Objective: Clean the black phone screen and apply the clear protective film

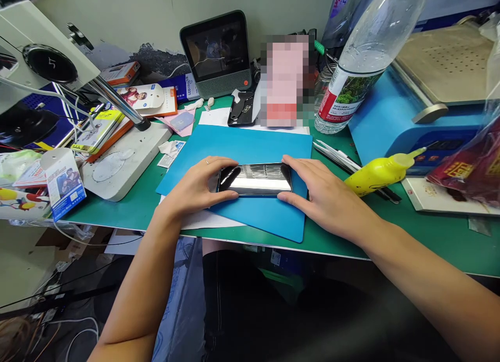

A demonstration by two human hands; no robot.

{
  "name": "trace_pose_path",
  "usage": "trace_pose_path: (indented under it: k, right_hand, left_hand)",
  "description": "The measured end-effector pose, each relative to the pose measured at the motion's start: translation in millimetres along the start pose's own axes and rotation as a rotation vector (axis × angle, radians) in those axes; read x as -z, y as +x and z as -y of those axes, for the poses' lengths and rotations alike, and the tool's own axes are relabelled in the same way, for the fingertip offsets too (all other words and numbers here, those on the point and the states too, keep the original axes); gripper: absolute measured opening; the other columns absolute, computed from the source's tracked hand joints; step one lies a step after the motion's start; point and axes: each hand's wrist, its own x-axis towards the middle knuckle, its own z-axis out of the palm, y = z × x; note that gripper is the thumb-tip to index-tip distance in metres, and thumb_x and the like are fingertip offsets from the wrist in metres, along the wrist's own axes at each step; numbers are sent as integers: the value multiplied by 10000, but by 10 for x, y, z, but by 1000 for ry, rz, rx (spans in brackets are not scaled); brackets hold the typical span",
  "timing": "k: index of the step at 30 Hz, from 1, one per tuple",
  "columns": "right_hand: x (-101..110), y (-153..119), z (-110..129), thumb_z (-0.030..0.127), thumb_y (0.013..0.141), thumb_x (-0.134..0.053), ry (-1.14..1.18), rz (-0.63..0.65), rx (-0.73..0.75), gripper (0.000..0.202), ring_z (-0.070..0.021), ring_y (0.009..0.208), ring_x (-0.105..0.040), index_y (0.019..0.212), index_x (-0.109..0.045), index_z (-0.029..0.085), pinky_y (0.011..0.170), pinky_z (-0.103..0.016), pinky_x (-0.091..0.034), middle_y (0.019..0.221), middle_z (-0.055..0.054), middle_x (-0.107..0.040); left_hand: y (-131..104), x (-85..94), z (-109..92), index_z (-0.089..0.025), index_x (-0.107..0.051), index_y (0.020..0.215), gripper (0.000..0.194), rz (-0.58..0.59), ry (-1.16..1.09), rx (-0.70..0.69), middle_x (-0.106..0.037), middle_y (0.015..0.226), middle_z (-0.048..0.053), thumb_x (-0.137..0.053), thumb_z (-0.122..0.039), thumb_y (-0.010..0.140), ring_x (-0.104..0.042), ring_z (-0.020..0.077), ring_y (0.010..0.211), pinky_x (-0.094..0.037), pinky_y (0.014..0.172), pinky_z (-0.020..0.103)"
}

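Note:
A smartphone [255,179] with a dark, glossy screen lies sideways over the blue mat [253,143], its glass reflecting bright bands. My left hand [203,182] grips its left end, thumb along the near edge and fingers at the far edge. At the opposite end, my right hand [316,190] holds the phone the same way, between thumb and fingers. Whether the phone rests on the mat or is slightly raised I cannot tell. Just right of my right hand lies a yellow squeeze bottle [377,174] with a narrow nozzle, over several tweezers-like tools [339,159].
A microscope stand [128,169] and boxes [105,127] occupy the left. Behind the mat are a smart display [219,54] and a black phone-shaped part [242,109]. A water bottle [351,91] and a blue machine [383,112] stand at the right. The green bench's front edge [332,250] runs below my hands.

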Motion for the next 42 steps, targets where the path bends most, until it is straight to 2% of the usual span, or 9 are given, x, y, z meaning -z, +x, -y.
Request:
trace_pose_path:
  k: [4, 19, 29, 37, 42]
  right_hand:
    - [5, 10, 3, 501, 985, -592, 18, -2, -7, 746, -391, 1408, -556, 1602, -435, 111, 1131, -585, -520, 1521, -198, -615]
    - [15, 0, 14, 507, 988, -583, 29, -24, 3, 694, -386, 1396, -578, 1595, -462, 195, 1120, -596, -527, 1520, -155, -628]
    - [25, -4, 17, 504, 982, -597, 36, -2, -23, 732, -388, 1414, -561, 1598, -450, 137, 1140, -595, -514, 1535, -182, -610]
    - [16, -15, 10, 495, 993, -588, 46, -18, -7, 687, -397, 1421, -565, 1601, -456, 205, 1136, -629, -512, 1556, -155, -601]
    - [75, -9, 60, 477, 1010, -586, 50, 25, -36, 704, -367, 1461, -526, 1599, -452, 116, 1211, -544, -468, 1571, -182, -576]
  left_hand:
    - [0, -1, -7, -268, -619, 1387, 582, -1, 1, 0, -684, 1385, 94, -756, -577, 913, -633, 301, 1261, -518, 1076, 457]
    - [-7, -10, 3, -289, -624, 1394, 596, -20, -5, -1, -693, 1379, 88, -768, -590, 900, -643, 298, 1251, -525, 1069, 460]
    - [-9, -12, -13, -267, -627, 1400, 582, -33, 15, -22, -702, 1363, 94, -783, -538, 909, -655, 287, 1228, -535, 1046, 435]
    - [1, -7, -10, -296, -640, 1385, 550, -19, 30, -29, -710, 1364, 71, -784, -532, 911, -655, 292, 1231, -535, 1050, 456]
    - [-10, 27, -75, -199, -611, 1420, 597, 21, 31, -8, -660, 1418, 99, -759, -520, 939, -604, 288, 1300, -484, 1119, 412]
